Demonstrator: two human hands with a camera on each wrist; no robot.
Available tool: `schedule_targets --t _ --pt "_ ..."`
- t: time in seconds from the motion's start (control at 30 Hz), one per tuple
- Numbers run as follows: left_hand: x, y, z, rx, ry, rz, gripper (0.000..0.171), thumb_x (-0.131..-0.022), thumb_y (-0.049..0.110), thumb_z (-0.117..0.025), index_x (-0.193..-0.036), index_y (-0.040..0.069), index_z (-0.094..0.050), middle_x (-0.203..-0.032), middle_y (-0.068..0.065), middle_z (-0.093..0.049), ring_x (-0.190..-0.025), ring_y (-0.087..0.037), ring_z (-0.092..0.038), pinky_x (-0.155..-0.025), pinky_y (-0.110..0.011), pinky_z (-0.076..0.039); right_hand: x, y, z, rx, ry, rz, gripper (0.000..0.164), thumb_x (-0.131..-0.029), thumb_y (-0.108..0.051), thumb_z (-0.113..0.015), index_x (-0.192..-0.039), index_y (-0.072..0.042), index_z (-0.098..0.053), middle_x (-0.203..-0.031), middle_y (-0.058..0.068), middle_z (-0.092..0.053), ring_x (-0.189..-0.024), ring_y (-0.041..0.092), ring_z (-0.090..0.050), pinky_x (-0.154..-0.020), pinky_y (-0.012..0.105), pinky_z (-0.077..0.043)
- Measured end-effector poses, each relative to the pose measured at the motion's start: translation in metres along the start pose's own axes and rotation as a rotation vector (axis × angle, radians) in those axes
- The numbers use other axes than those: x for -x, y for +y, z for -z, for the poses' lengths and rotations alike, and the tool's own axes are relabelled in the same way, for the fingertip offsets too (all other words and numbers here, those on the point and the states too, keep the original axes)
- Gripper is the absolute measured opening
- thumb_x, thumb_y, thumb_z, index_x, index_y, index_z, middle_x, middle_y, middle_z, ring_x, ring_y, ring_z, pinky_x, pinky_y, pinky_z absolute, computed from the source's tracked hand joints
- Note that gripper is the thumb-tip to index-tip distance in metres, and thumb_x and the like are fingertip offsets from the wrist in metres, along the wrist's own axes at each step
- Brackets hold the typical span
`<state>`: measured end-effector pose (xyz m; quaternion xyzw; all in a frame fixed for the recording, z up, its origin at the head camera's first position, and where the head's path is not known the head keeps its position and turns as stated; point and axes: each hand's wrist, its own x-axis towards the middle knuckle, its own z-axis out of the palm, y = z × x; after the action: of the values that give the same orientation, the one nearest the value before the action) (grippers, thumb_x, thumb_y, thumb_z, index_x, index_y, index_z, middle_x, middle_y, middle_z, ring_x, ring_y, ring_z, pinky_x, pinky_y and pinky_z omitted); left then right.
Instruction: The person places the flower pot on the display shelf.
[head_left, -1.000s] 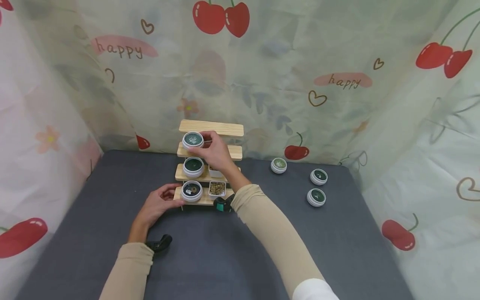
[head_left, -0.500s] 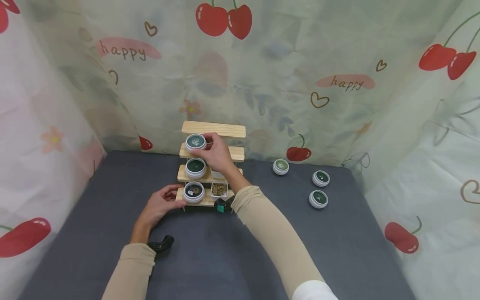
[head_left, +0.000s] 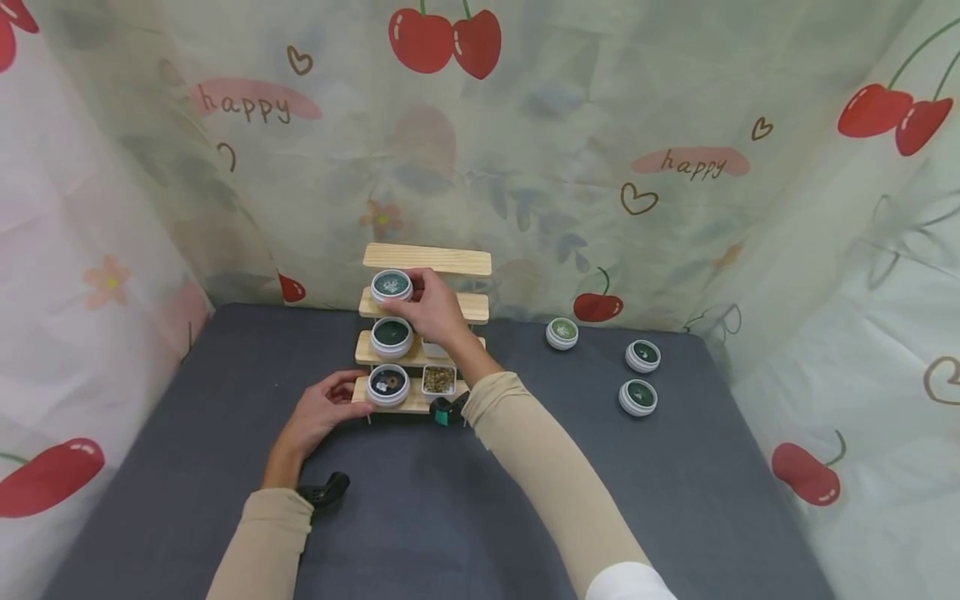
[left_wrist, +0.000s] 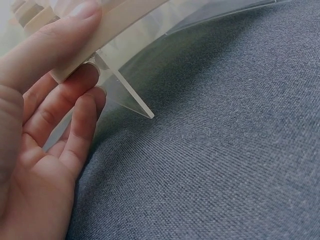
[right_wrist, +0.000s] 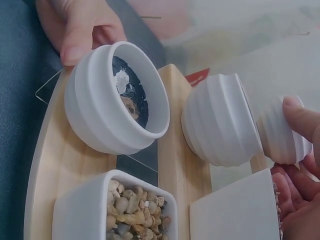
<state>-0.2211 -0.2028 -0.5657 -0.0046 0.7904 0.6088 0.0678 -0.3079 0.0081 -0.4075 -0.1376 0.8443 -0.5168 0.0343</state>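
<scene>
A small tiered stand with pale wooden shelves (head_left: 427, 258) and clear supports stands on the dark cloth. My left hand (head_left: 321, 410) grips the left end of its lowest board (left_wrist: 117, 22), thumb on top and fingers underneath. On the third board up, my right hand (head_left: 431, 307) holds a round ribbed white pot (head_left: 392, 286), thumb and fingers at its sides. Two similar pots, a middle one (head_left: 392, 337) and a lower one (head_left: 388, 385), sit in line below it. Beside the lower pot is a square white pot of pebbles (head_left: 438, 380); another square pot (right_wrist: 235, 210) is partly hidden by my right arm.
Three more round white pots stand on the dark cloth (head_left: 525, 500) to the right: one with a light green top (head_left: 562, 333), a rear one (head_left: 642, 356) and a front one (head_left: 638, 397). A printed curtain (head_left: 510, 125) hangs close behind the stand.
The head view shifts slightly. Both hands keep their places, the left on the board and the right on the round pot.
</scene>
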Motion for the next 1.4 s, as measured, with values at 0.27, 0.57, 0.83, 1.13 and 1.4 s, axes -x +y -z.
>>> schedule_targets --t 0.27,0.57,0.83,1.13,1.4 --pt "-0.002 -0.001 -0.001 0.023 -0.016 -0.017 0.074 -0.079 0.025 -0.089 -0.142 0.006 -0.056 -0.109 -0.003 -0.069 -0.096 -0.005 -0.065 -0.083 -0.017 -0.053 0.002 0.003 0.002 0.036 0.009 0.012 0.062 -0.088 -0.029 -0.081 -0.141 -0.01 -0.054 -0.13 0.006 -0.066 -0.117 0.02 -0.066 -0.094 0.032 -0.056" --pt "0.0 -0.002 -0.002 0.026 -0.008 -0.009 0.072 -0.079 0.024 -0.09 -0.141 0.006 -0.056 -0.109 -0.004 -0.068 -0.095 -0.006 -0.065 -0.082 -0.018 -0.053 0.011 0.003 0.008 0.003 0.03 -0.026 0.066 -0.087 -0.04 -0.081 -0.142 -0.014 -0.053 -0.133 0.004 -0.064 -0.12 0.021 -0.064 -0.092 0.036 -0.057" --pt "0.0 0.0 -0.001 0.026 -0.004 -0.004 0.074 -0.079 0.025 -0.09 -0.141 0.005 -0.056 -0.112 -0.007 -0.068 -0.096 -0.006 -0.065 -0.083 -0.018 -0.053 0.024 0.007 0.031 -0.011 0.046 0.052 0.061 -0.092 -0.041 -0.076 -0.141 -0.014 -0.054 -0.139 0.006 -0.061 -0.127 0.025 -0.059 -0.103 0.042 -0.052" --pt "0.0 0.0 0.005 0.019 0.006 -0.004 0.075 -0.079 0.025 -0.09 -0.142 0.006 -0.055 -0.114 -0.011 -0.068 -0.097 -0.006 -0.065 -0.083 -0.018 -0.053 0.043 0.026 0.063 -0.067 0.105 0.098 0.057 -0.093 -0.038 -0.075 -0.141 -0.014 -0.055 -0.141 0.005 -0.059 -0.128 0.028 -0.057 -0.105 0.045 -0.049" --pt "0.002 0.003 0.003 0.039 -0.016 -0.017 0.074 -0.081 0.023 -0.088 -0.144 0.005 -0.054 -0.117 -0.013 -0.068 -0.098 -0.005 -0.064 -0.083 -0.018 -0.052 0.065 0.054 0.1 -0.11 0.163 0.052 0.058 -0.093 -0.04 -0.075 -0.142 -0.016 -0.054 -0.146 0.007 -0.056 -0.134 0.033 -0.053 -0.108 0.051 -0.046"
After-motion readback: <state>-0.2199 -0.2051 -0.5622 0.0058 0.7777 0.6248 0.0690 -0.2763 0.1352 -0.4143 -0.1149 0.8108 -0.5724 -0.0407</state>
